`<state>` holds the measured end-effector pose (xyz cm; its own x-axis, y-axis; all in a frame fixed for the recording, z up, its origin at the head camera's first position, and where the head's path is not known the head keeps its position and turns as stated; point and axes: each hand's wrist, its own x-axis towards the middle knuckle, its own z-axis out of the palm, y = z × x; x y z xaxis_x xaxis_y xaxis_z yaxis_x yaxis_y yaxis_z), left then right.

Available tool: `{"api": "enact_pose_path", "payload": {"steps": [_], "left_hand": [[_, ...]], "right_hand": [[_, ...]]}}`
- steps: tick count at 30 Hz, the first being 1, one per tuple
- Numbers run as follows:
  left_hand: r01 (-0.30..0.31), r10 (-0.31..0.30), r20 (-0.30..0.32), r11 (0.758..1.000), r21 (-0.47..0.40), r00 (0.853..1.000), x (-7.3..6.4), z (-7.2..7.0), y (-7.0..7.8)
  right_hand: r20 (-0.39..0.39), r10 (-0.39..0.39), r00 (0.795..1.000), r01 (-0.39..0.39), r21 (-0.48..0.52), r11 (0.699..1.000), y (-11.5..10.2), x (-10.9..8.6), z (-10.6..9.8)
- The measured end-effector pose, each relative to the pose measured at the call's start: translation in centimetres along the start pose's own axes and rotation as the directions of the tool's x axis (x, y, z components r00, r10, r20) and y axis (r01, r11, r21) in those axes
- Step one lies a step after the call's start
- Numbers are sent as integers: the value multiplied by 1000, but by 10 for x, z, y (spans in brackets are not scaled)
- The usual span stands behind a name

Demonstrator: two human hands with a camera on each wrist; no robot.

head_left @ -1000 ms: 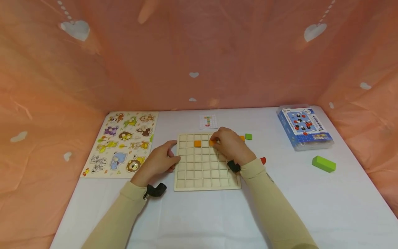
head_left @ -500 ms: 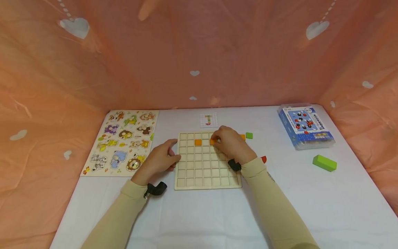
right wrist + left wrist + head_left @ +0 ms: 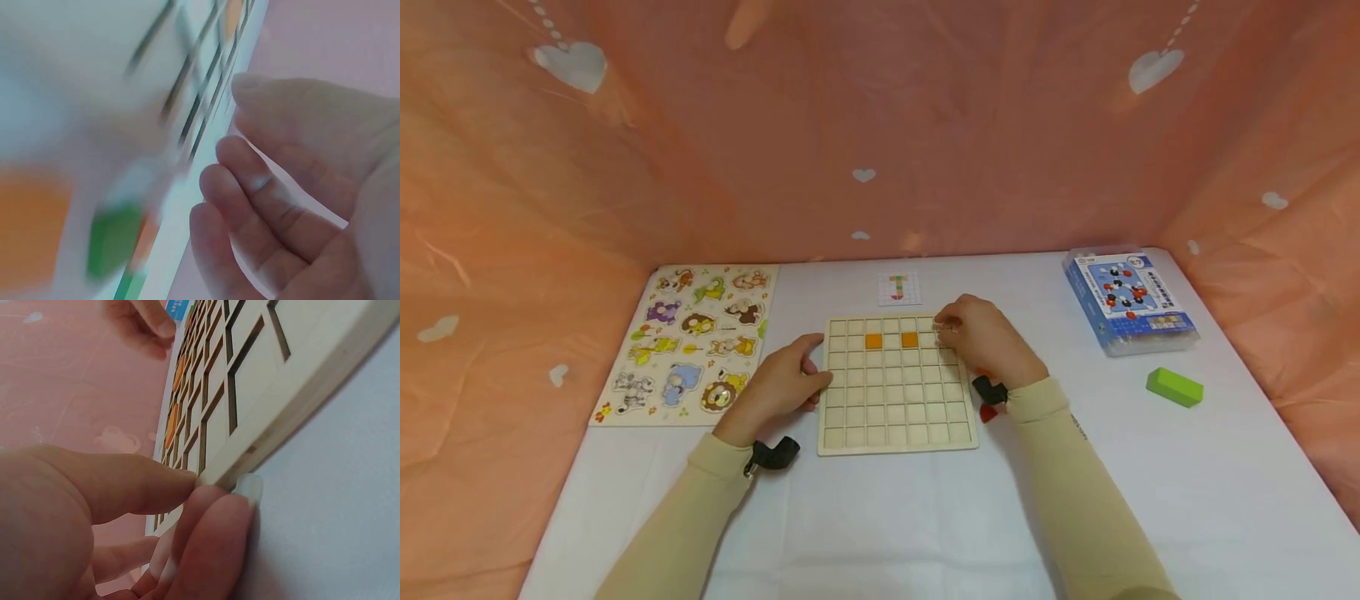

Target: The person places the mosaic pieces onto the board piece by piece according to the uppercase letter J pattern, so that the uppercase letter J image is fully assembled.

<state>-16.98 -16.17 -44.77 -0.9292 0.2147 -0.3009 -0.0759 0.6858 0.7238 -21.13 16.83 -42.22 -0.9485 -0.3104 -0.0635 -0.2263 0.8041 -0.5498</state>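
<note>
A pale wooden grid board (image 3: 897, 404) lies in the middle of the table, with one orange square tile (image 3: 873, 341) and a second orange tile (image 3: 910, 340) seated in its upper rows. At the board's left edge, my left hand (image 3: 778, 383) pinches the rim between thumb and fingers, as the left wrist view shows close up. My right hand (image 3: 992, 337) hovers at the upper right corner of the board. Nothing sits between its loosely bent fingers (image 3: 228, 190) in the right wrist view. Blurred there are a green piece (image 3: 115, 240) and an orange piece (image 3: 31, 234) beside the board.
A small pattern card (image 3: 898, 288) lies beyond the board. To the left is an animal puzzle board (image 3: 700, 300). A blue boxed set (image 3: 1131, 292) and a green block (image 3: 1175, 387) stand at the right. A red piece (image 3: 988, 413) shows near the right wrist.
My right hand has let go of the second orange tile and moved right, off it, to the board's upper right corner. The left hand keeps its place on the rim.
</note>
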Motion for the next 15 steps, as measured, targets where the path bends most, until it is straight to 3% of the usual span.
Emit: {"api": "enact_pose_path", "payload": {"steps": [9, 15], "left_hand": [[-4, 4, -4, 1000, -12, 1000, 1, 0, -2], [-8, 8, 3, 1000, -20, 1000, 1, 0, -1]], "right_hand": [[-65, 195, 979, -194, 17, 981, 41, -14, -29], [-55, 250, 967, -248, 33, 968, 53, -15, -33]]}}
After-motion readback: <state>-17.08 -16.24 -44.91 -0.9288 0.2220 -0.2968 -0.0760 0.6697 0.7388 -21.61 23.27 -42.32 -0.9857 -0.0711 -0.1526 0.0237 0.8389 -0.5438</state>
